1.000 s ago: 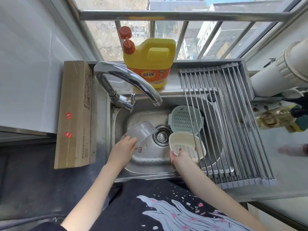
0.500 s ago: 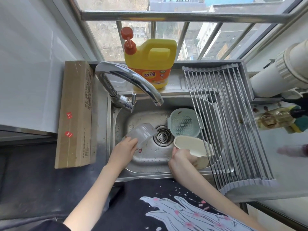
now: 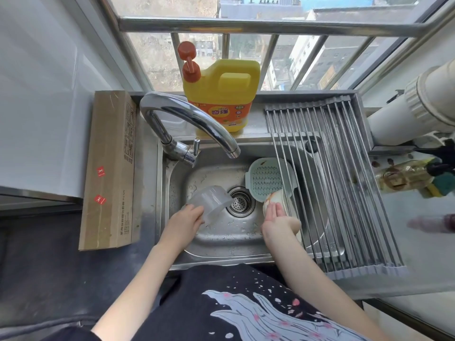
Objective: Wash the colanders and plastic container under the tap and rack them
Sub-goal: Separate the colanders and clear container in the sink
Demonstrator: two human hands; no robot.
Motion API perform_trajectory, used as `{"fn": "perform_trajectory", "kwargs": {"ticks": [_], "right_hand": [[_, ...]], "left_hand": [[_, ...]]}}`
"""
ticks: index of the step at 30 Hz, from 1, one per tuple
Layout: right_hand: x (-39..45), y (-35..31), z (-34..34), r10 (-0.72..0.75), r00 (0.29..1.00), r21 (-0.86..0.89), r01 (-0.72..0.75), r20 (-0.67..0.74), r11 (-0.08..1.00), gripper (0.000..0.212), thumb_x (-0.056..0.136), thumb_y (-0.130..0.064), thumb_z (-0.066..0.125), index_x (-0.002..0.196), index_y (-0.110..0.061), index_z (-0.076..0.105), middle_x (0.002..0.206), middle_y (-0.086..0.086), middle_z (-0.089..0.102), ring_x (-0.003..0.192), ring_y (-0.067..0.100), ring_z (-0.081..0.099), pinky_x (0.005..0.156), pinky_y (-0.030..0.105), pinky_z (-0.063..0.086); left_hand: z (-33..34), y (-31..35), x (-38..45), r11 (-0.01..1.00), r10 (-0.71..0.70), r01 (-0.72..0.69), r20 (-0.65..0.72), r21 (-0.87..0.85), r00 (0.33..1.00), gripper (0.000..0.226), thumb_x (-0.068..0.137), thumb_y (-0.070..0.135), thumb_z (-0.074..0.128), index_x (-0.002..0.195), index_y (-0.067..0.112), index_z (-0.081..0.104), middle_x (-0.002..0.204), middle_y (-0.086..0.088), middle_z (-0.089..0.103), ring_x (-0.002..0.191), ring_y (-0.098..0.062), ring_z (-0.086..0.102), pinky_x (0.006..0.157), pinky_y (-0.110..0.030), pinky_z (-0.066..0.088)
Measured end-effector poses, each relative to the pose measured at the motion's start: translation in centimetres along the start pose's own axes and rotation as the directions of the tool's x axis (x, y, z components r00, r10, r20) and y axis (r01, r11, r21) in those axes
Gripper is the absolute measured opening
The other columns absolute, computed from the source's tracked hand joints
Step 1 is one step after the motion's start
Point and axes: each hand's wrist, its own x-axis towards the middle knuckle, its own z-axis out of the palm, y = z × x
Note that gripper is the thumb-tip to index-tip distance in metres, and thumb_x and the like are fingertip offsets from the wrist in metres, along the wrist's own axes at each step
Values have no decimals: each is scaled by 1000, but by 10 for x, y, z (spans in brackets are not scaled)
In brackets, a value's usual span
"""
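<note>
The left hand grips the clear plastic container and the right hand holds the cream colander (tap looks dry), so she should turn water on and bring each under the spout.

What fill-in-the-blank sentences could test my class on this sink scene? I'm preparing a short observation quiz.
1. The left hand holds the clear plastic container to the ____ of the drain.
2. The right hand tilts the cream colander against the ____ colander.
3. The yellow soap jug stands on the ledge behind the ____.
4. The metal rack covers the ____ side of the sink.

Missing words: left; green; tap; right
</note>
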Motion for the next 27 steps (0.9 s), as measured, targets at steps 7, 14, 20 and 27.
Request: {"fn": "perform_trajectory", "kwargs": {"ticks": [7,14,20,27], "right_hand": [[11,11,30,209,978,480,-194,24,855,26,79,0,31,99,-2,48,72,11,51,48,17,49,41,22,43],[17,14,30,391,888,347,-455,242,820,35,99,-19,33,126,-2,46,95,19,54,62,19,53,45,23,49],[7,20,35,425,839,267,-519,340,812,19,102,-12,33,107,1,45,88,23,49,63,25,53,33,27,49],[18,20,39,396,846,175,-477,358,861,33,99,-1,33,131,1,41,132,27,47,114,37,57,73,35,56]], "left_hand": [[0,5,4,1000,1,-1,-2,-2,1000,16,91,23,58,87,10,50,87,-5,51,80,-30,55,64,-35,38],[-2,4,3,1000,1,-1,-9,-22,1000,16,91,22,57,84,12,47,82,1,44,76,-26,51,65,-34,39],[-2,2,1,999,-17,16,-15,-43,1000,17,90,20,58,82,11,47,82,-5,50,74,-25,50,63,-33,36],[-6,-1,-2,996,-47,44,-28,-82,999,18,90,20,58,80,13,45,82,-4,50,75,-28,52,67,-38,43]]}}
